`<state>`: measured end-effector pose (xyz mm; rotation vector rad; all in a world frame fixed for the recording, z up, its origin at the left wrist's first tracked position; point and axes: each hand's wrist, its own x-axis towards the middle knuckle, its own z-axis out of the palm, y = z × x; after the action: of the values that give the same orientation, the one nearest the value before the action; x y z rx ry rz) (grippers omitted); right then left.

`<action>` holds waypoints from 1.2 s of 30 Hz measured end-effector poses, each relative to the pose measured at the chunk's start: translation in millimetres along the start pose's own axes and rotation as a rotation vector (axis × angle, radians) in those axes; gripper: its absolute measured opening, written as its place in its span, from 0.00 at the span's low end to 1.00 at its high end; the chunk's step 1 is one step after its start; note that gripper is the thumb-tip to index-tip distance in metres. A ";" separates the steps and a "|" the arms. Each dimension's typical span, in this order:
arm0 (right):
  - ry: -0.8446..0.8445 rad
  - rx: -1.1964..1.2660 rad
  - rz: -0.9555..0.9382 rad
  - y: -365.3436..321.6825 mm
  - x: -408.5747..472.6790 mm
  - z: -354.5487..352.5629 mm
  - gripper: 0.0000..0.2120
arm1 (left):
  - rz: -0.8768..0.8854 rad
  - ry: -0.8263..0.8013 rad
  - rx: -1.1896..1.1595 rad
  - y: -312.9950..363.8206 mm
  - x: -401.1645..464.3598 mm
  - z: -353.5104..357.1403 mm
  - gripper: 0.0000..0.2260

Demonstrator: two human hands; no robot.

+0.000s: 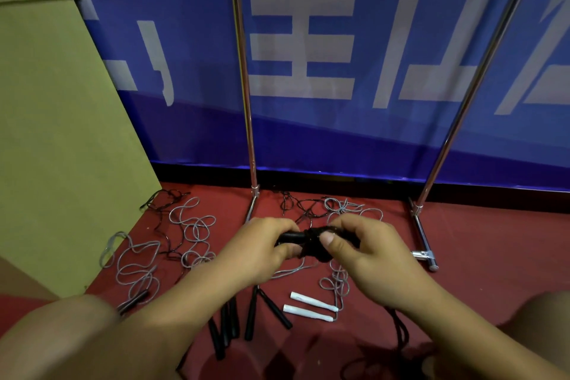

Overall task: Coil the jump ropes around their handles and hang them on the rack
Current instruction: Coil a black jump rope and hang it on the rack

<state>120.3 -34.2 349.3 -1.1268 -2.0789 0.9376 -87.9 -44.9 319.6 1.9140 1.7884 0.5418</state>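
While loose white handles [311, 305] lie nearest on the floor, the black handles [293, 237] are gripped horizontally between left hand [262, 248] and right hand [367, 253], rope coil pinched mid-axis. Rack [246, 71] is straight beyond, uprights only visible.

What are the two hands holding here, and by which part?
A black jump rope: the left hand grips its handles at one end, and the right hand pinches the cord coiled round them.
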 end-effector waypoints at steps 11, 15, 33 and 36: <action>0.206 -0.524 0.005 12.6 12.9 -12.4 0.13 | 0.208 -0.176 0.080 10.0 -10.3 -1.1 0.05; 0.199 -0.494 0.032 17.9 19.8 -17.6 0.09 | 0.240 -0.182 0.015 11.6 -17.1 -6.6 0.10; 0.094 -0.241 0.045 25.4 20.8 5.9 0.08 | 0.164 -0.054 -0.769 7.0 -23.4 -21.4 0.09; -0.002 -0.239 -0.020 17.7 11.6 19.3 0.02 | 0.098 0.010 -0.831 5.1 -21.1 -19.4 0.09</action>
<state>108.3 -22.9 325.8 -1.2208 -2.2443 0.6940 -96.6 -64.9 338.8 1.3973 1.1787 1.1149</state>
